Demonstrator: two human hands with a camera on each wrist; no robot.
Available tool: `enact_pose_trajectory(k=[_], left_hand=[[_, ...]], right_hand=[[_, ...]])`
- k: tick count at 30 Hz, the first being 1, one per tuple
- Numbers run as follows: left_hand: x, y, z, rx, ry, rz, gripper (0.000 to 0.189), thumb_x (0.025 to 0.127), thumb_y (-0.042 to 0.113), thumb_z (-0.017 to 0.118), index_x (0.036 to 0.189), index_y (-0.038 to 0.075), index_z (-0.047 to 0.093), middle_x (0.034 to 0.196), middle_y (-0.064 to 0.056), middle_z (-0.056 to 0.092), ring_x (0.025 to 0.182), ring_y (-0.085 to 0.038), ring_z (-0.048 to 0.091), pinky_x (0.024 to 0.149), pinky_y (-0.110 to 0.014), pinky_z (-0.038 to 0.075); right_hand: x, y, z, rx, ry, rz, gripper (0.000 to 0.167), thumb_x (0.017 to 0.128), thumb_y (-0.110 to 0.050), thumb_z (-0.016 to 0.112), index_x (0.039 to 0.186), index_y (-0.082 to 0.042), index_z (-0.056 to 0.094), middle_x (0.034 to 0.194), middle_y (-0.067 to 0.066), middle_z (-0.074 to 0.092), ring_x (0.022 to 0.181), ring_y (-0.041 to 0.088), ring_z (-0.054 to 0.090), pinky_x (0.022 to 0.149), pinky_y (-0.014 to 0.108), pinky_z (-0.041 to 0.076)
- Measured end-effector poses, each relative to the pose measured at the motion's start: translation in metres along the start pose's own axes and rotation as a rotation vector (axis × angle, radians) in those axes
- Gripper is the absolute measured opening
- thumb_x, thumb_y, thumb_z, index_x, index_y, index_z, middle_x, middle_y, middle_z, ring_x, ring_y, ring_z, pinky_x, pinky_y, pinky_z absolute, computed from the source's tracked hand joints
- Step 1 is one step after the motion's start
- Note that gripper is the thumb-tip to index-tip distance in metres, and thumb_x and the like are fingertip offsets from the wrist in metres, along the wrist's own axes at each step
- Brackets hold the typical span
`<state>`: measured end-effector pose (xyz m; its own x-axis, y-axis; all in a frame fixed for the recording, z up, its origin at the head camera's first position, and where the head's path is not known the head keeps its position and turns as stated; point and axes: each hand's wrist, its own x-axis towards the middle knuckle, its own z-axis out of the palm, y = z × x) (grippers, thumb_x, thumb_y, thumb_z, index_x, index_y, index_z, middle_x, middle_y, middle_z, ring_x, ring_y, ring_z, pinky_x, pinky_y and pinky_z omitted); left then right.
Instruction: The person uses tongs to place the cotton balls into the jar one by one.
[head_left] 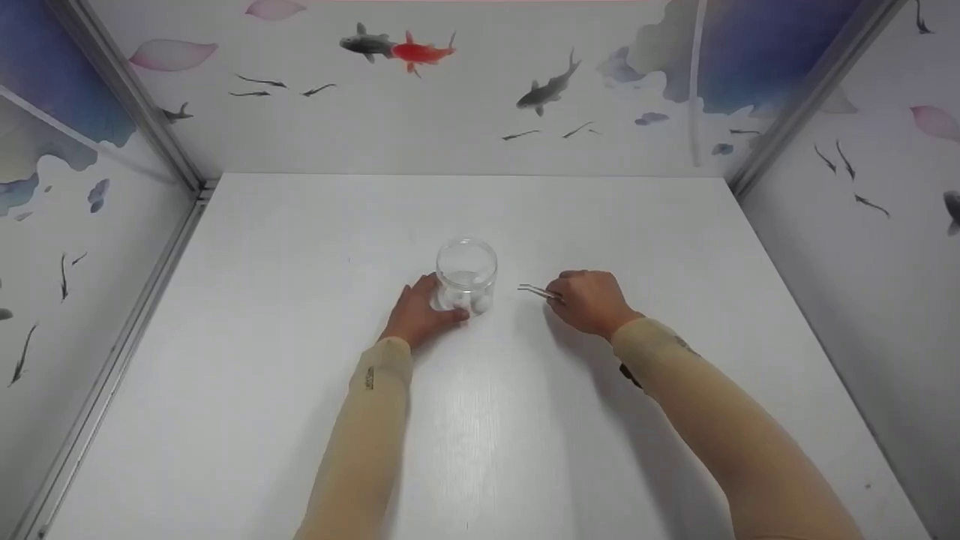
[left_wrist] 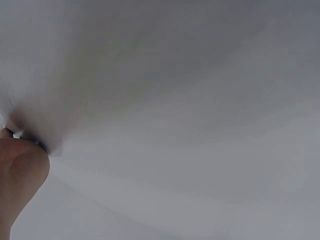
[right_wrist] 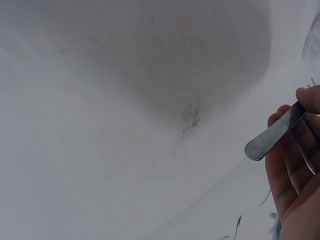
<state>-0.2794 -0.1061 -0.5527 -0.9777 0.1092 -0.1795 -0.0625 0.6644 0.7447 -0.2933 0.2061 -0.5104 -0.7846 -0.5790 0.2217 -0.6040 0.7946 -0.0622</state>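
Observation:
A clear jar (head_left: 466, 264) stands upright on the white table, its round mouth uncovered in the head view. Whitish round lumps (head_left: 480, 301) lie low inside it; what they are made of I cannot tell. My left hand (head_left: 421, 313) grips the jar low on its left side, thumb across the front. Only part of that hand shows in the left wrist view. To the jar's right, my right hand (head_left: 592, 300) holds metal tweezers (head_left: 536, 291), their two tips a little apart and pointing at the jar, without touching it. The tweezers' broad rear end (right_wrist: 267, 142) shows in the right wrist view.
The white tabletop (head_left: 300, 240) spreads around both arms. Panels printed with fish and petals enclose it at the back (head_left: 465, 135), the left (head_left: 45, 300) and the right (head_left: 862, 225). Metal strips run along the left edge.

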Motion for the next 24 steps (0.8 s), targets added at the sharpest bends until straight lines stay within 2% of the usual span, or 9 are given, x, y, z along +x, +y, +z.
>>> enact_pose_trajectory(k=[4,14,20,24], left_hand=[[0.001,-0.001,0.0,-0.011,-0.002,-0.009,0.1,0.076,0.053,0.082,0.156,0.015,0.035,0.16,-0.009,0.031,0.149,-0.026,0.019,0.124,-0.036,0.003],[0.0,-0.001,0.0,-0.009,-0.021,-0.029,0.101,0.077,0.055,0.081,0.157,0.02,0.032,0.162,-0.005,0.027,0.151,-0.023,0.013,0.124,-0.036,0.003],[-0.001,-0.001,-0.001,-0.003,-0.005,0.001,0.098,0.078,0.053,0.082,0.156,0.019,0.034,0.16,-0.006,0.032,0.15,-0.022,0.018,0.123,-0.032,0.0],[-0.002,0.0,-0.001,-0.007,0.003,0.009,0.097,0.078,0.05,0.082,0.156,0.017,0.034,0.16,-0.008,0.032,0.149,-0.025,0.019,0.123,-0.035,0.002]], right_hand=[[0.0,-0.005,0.008,-0.002,-0.023,0.014,0.008,0.088,-0.014,0.073,0.092,-0.011,0.079,0.079,0.0,0.07,0.069,0.016,0.066,0.06,0.036,0.058],[0.001,-0.007,0.018,0.021,0.021,0.039,0.012,0.087,-0.008,0.07,0.092,-0.011,0.08,0.078,0.001,0.069,0.068,0.018,0.067,0.059,0.037,0.058],[0.002,-0.008,0.021,0.031,0.003,0.06,0.012,0.089,-0.011,0.069,0.094,-0.01,0.08,0.08,0.002,0.07,0.071,0.019,0.068,0.062,0.038,0.059],[0.002,-0.008,0.022,0.047,-0.004,0.071,0.012,0.089,-0.01,0.07,0.095,-0.01,0.08,0.082,0.003,0.071,0.072,0.02,0.068,0.065,0.039,0.059]])
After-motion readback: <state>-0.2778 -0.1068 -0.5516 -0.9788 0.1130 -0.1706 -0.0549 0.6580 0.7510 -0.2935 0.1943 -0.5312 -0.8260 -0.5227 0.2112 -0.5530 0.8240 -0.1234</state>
